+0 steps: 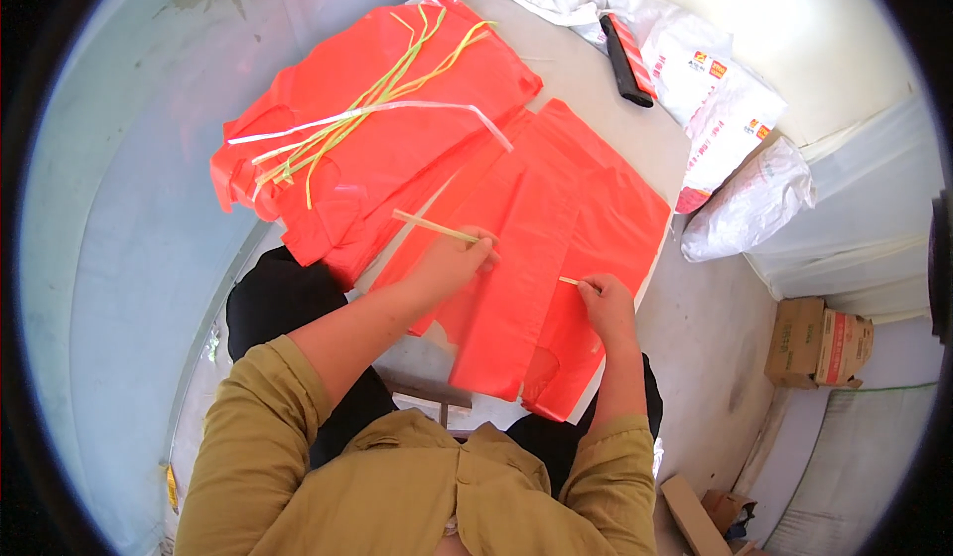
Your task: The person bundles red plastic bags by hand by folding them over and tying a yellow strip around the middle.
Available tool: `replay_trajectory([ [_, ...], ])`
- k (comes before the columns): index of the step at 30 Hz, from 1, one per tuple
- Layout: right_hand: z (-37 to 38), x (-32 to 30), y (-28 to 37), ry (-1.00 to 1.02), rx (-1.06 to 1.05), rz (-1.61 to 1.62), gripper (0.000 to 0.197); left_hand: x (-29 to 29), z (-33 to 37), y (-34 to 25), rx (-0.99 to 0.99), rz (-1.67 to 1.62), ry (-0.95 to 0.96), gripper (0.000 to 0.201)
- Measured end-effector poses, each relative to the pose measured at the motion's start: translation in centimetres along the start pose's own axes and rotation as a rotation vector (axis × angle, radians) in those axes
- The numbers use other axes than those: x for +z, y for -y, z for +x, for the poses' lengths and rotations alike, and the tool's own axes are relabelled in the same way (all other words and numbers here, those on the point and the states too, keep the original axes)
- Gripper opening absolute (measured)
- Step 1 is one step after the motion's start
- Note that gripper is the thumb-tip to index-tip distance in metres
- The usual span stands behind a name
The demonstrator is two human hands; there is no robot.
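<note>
Both hands, left hand [449,263] and right hand [606,303], apparently pinch 1 strip [434,227].

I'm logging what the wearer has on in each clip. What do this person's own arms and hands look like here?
Both arms wear an olive-yellow long-sleeved top with the sleeves pushed up past the elbows, so the forearms are bare. The left hand and right hand are bare too: no gloves, and no watch, ring or wristband that I can make out. The cloth is plain, with no visible pattern or markings.
</note>
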State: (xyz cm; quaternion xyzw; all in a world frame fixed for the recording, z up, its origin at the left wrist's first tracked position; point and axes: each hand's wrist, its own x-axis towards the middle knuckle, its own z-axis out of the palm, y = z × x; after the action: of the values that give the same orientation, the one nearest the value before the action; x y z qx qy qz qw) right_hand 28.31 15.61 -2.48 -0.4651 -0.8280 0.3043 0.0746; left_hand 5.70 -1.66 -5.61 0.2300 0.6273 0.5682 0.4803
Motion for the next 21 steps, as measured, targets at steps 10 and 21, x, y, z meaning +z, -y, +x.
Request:
replay_trajectory([
  [10, -4.4, -2.5, -4.7, 0.078, 0.179, 0.150, 0.026, 0.0, -0.3, 0.7, 0.072, 0.144, -0.024, 0.025],
  [21, -3.3, -2.1, -2.5, 0.062, 0.194, 1.196, 0.021, -1.0, -2.4, -3.3, 0.076, 0.930, 0.051, 0.026],
])
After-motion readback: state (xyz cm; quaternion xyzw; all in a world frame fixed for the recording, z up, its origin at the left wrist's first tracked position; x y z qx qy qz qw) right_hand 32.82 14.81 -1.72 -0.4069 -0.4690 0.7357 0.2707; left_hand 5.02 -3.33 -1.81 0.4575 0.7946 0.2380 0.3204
